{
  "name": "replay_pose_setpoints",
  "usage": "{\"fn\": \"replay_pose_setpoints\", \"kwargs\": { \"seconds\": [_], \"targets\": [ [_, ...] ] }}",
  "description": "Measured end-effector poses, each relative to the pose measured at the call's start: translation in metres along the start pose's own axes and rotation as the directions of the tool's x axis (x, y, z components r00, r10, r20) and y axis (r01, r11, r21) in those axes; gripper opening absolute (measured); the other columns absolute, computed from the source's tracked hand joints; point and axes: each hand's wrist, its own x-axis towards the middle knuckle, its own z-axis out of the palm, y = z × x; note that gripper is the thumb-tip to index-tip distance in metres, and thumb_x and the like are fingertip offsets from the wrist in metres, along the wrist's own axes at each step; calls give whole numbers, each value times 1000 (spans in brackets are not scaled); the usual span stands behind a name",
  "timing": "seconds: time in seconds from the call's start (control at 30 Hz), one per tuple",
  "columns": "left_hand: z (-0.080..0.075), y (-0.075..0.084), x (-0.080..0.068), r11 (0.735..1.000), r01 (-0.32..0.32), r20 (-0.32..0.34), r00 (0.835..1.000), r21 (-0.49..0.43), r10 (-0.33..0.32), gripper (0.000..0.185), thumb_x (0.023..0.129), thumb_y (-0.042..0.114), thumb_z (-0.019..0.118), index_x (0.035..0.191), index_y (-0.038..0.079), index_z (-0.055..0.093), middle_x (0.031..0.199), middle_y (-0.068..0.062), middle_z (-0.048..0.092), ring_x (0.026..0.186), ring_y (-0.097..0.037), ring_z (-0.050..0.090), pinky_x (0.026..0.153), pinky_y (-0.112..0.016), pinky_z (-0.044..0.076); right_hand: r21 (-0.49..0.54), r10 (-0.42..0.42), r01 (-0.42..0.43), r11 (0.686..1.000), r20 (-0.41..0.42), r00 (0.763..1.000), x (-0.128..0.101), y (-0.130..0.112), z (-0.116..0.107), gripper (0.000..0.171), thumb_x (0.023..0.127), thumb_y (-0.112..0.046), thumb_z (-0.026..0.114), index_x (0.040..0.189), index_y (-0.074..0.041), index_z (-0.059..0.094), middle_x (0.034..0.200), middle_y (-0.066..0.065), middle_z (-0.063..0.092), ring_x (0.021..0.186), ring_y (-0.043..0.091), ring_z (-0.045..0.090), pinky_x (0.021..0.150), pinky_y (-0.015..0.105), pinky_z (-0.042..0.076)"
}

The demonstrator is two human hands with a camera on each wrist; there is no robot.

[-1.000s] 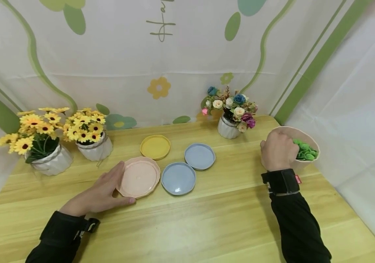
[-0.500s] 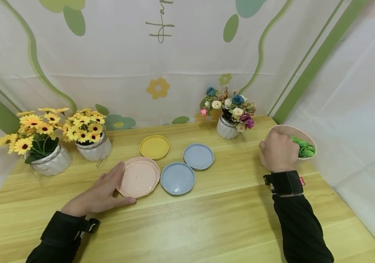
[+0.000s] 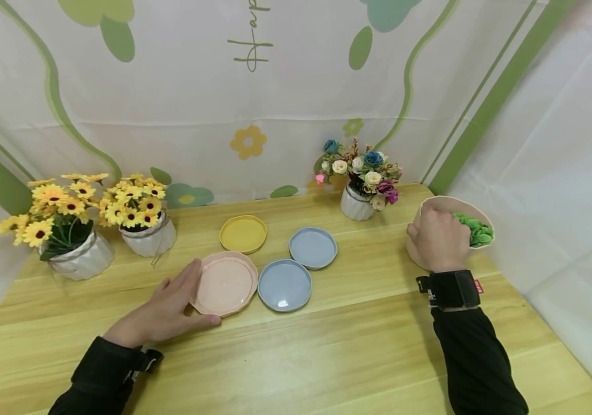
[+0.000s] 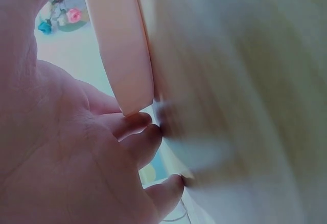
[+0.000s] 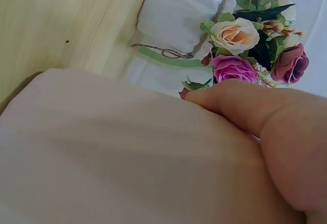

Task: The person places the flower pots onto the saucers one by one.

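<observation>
Around the left edge of a pink plate (image 3: 225, 285) lies my left hand (image 3: 171, 308), thumb along the near side and fingers along the far side. The left wrist view shows the fingertips (image 4: 148, 144) down by the table, beside the plate's rim. The pink plate sits against the nearer blue plate (image 3: 285, 286); another blue plate (image 3: 313, 248) and a yellow plate (image 3: 242, 234) lie behind. At the right, my right hand (image 3: 442, 239) grips the wall of a pale pink bowl (image 5: 122, 147), thumb outside, other fingers hidden inside. Green leafy pieces (image 3: 474, 229) fill part of the bowl.
Two white pots of yellow flowers (image 3: 83, 253) (image 3: 150, 235) stand at the back left. A white pot of mixed roses (image 3: 357, 203) stands at the back, left of the bowl. Behind the wooden table (image 3: 296, 369) hangs a printed cloth (image 3: 171, 86).
My left hand and the pink plate have shifted slightly right, closing the gap to the nearer blue plate. The bowl has moved a little left with my right hand still on it.
</observation>
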Motion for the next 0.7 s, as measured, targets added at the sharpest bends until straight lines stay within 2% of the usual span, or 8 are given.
{"fn": "replay_pose_setpoints", "kwargs": {
  "seconds": [0.27,0.43,0.7],
  "targets": [
    [4,4,0,1000,-14,10,1000,-1,14,124,90,60,77,167,-6,4,175,-31,5,161,-52,10,118,-82,9,20,-35,35,999,-10,999,0,-1,1,28,92,-17,68,74,-6,50,56,17,50,49,40,53,38,47,33],
    [6,6,-1,999,-27,15,1000,-24,27,124,91,59,77,168,-4,3,175,-30,4,161,-52,9,118,-82,8,35,-46,46,998,11,999,1,-4,-1,26,92,-18,67,76,-7,50,57,15,51,50,39,54,39,46,33],
    [11,12,0,999,-31,20,999,-8,31,124,91,61,76,168,-4,4,175,-30,4,162,-51,9,120,-81,8,42,-64,61,997,73,995,1,-12,-3,22,96,-22,66,96,0,64,61,18,54,55,41,58,41,49,36]
  ]
}}
